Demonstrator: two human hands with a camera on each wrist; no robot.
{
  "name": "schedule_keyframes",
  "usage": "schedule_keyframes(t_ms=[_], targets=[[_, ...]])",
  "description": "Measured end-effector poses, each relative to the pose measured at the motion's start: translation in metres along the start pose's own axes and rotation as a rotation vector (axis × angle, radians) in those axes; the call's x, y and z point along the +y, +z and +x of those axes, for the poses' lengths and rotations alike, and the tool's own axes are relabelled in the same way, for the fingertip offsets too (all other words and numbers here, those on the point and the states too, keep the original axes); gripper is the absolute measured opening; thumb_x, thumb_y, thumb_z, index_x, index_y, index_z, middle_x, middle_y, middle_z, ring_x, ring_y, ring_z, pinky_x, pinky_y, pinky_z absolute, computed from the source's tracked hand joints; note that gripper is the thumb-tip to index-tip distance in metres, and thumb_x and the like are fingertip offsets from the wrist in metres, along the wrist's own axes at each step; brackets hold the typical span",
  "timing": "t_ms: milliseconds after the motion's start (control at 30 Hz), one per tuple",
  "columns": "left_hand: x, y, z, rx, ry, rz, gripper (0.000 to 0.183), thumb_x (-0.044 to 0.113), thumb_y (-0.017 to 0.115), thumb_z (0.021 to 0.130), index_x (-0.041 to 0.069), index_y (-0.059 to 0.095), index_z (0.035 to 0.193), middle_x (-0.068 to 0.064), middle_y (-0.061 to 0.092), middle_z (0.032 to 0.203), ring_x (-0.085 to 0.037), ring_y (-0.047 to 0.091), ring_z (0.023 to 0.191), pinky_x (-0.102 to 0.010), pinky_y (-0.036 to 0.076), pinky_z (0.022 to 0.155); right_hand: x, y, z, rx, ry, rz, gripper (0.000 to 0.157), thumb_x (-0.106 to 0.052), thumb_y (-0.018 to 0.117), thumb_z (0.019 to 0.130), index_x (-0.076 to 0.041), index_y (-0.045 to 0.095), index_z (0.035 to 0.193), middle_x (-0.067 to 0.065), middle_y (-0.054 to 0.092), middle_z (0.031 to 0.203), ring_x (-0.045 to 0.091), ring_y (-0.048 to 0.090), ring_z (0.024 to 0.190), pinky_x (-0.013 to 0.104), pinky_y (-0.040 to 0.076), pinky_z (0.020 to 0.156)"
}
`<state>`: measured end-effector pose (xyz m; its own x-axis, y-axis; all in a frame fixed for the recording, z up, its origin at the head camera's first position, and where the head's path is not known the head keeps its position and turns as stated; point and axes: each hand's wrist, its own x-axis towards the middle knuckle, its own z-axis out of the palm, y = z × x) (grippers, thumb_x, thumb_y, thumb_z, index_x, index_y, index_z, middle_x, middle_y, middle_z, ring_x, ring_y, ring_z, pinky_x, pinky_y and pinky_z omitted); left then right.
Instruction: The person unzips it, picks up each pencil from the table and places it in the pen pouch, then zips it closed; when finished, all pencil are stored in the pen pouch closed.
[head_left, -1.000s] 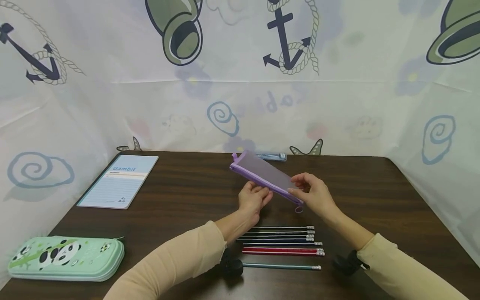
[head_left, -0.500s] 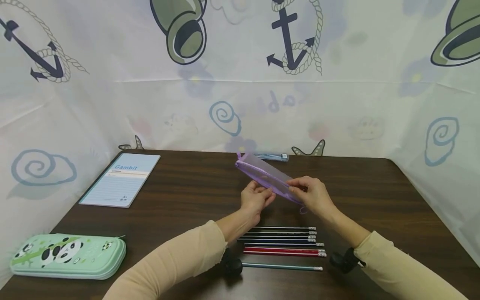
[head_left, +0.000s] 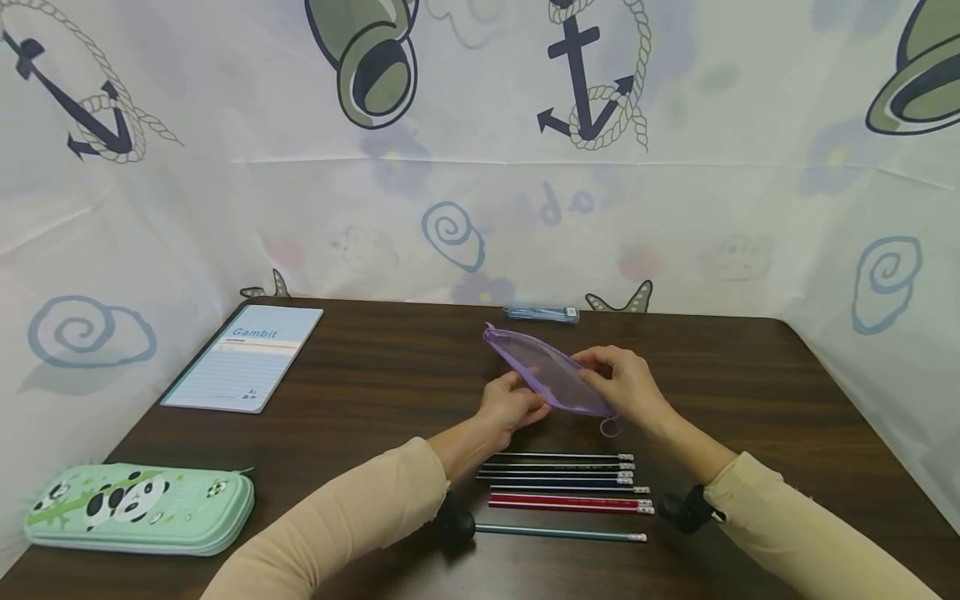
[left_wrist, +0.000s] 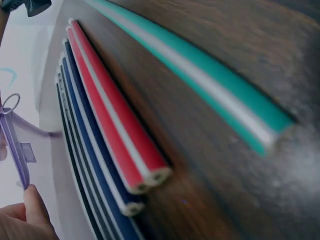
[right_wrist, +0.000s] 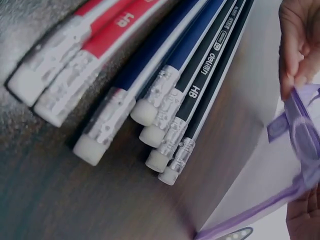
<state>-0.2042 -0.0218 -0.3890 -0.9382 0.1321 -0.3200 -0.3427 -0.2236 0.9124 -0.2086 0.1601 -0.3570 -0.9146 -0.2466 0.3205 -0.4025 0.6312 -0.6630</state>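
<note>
Both hands hold a purple mesh zip pouch above the table, tilted with its left end higher. My left hand pinches its lower near edge, thumb in front. At its right part, my right hand pinches the mesh between thumb and fingers. A ring hangs from the pouch's right end. Purple bands of the pouch spread apart in the right wrist view. Below the hands lies a row of black, blue and red pencils, erasers to the right. One green pencil lies nearer me, apart from them.
A mint panda pencil case lies at the near left on the dark wooden table. Behind it is a light blue notebook. A small blue packet sits at the back edge. Printed cloth encloses the table.
The pouch's left end has come down and towards me, and its purple edge now bows outward. The blue packet behind it shows fully. Both hands keep hold of the pouch.
</note>
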Motion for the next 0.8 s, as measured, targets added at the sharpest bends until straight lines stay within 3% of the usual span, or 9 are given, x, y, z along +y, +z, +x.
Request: schedule_keyframes(t_ms=[167, 400, 500, 700, 800], targets=[[-0.003, -0.007, 0.004, -0.013, -0.043, 0.019, 0.048, -0.017, 0.054, 0.084, -0.002, 0.052, 0.129, -0.023, 0.064, 0.106, -0.019, 0.067, 0.083, -0.029, 0.056, 0.081, 0.002, -0.002, 0.0, 0.002, 0.062, 0.037, 0.014, 0.003, 0.063, 0.085, 0.002, 0.067, 0.098, 0.014, 0.068, 0.087, 0.016, 0.058, 0.069, 0.02, 0.047, 0.055], [0.002, -0.016, 0.005, -0.125, -0.109, 0.053, 0.036, -0.009, 0.053, 0.09, -0.012, 0.048, 0.126, -0.028, 0.06, 0.115, -0.024, 0.067, 0.092, -0.036, 0.051, 0.093, 0.009, -0.001, 0.0, 0.03, 0.098, 0.091, 0.014, 0.006, 0.061, 0.085, 0.004, 0.066, 0.098, 0.013, 0.064, 0.08, 0.018, 0.057, 0.07, 0.019, 0.046, 0.056], [0.005, -0.02, 0.004, -0.206, -0.128, 0.119, 0.032, -0.005, 0.054, 0.091, -0.01, 0.052, 0.123, -0.026, 0.061, 0.116, -0.026, 0.066, 0.096, -0.037, 0.05, 0.094, 0.012, -0.001, -0.001, 0.04, 0.11, 0.106, 0.015, 0.007, 0.062, 0.084, 0.005, 0.065, 0.099, 0.013, 0.063, 0.079, 0.018, 0.057, 0.07, 0.019, 0.046, 0.057], [0.01, -0.028, 0.003, -0.443, -0.143, 0.303, 0.03, 0.002, 0.056, 0.093, -0.007, 0.056, 0.122, -0.019, 0.065, 0.114, -0.023, 0.065, 0.099, -0.038, 0.05, 0.094, 0.017, -0.004, -0.003, 0.046, 0.129, 0.181, 0.016, 0.007, 0.062, 0.085, 0.008, 0.064, 0.1, 0.016, 0.062, 0.08, 0.016, 0.056, 0.07, 0.018, 0.047, 0.057], [0.009, -0.03, 0.003, -0.512, -0.144, 0.387, 0.029, 0.003, 0.058, 0.092, -0.005, 0.058, 0.12, -0.017, 0.066, 0.113, -0.019, 0.066, 0.096, -0.036, 0.052, 0.092, 0.02, -0.006, -0.004, 0.037, 0.137, 0.203, 0.016, 0.007, 0.062, 0.085, 0.009, 0.064, 0.1, 0.016, 0.062, 0.08, 0.013, 0.055, 0.069, 0.017, 0.046, 0.056]])
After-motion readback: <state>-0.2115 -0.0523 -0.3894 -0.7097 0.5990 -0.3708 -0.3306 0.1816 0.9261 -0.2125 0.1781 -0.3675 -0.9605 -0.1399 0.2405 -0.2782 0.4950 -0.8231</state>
